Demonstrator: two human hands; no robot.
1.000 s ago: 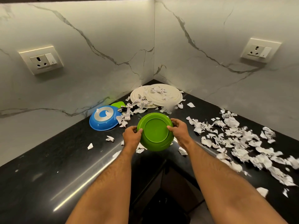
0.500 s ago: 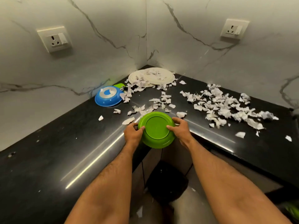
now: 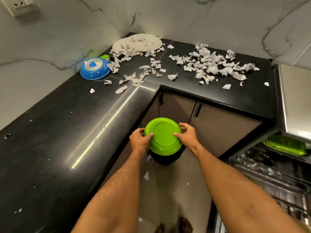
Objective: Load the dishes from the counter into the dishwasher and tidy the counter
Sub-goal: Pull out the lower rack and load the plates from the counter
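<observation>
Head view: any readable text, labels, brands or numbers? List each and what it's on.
None readable.
Torn paper scraps on the black counter: grey print-like marks, too blurred to read.
Blue bowl, upside down: a pale ring on its base, no legible text.
Green bowl held by the left hand and right hand: plain base.
Wall socket: no marking visible.

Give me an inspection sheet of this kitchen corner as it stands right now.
Surface: black counter, speckled, glossy.
Job's things: green bowl inverted over a dark bin; blue bowl inverted; white plates in the corner; dishwasher rack open, a green dish inside.
Clutter: torn paper scraps across the counter, some on the floor.
Grippers: left hand and right hand grip the bowl's rim.
Cables: nothing seen.
Surroundings: marble walls, wall socket, cabinet doors.
</observation>
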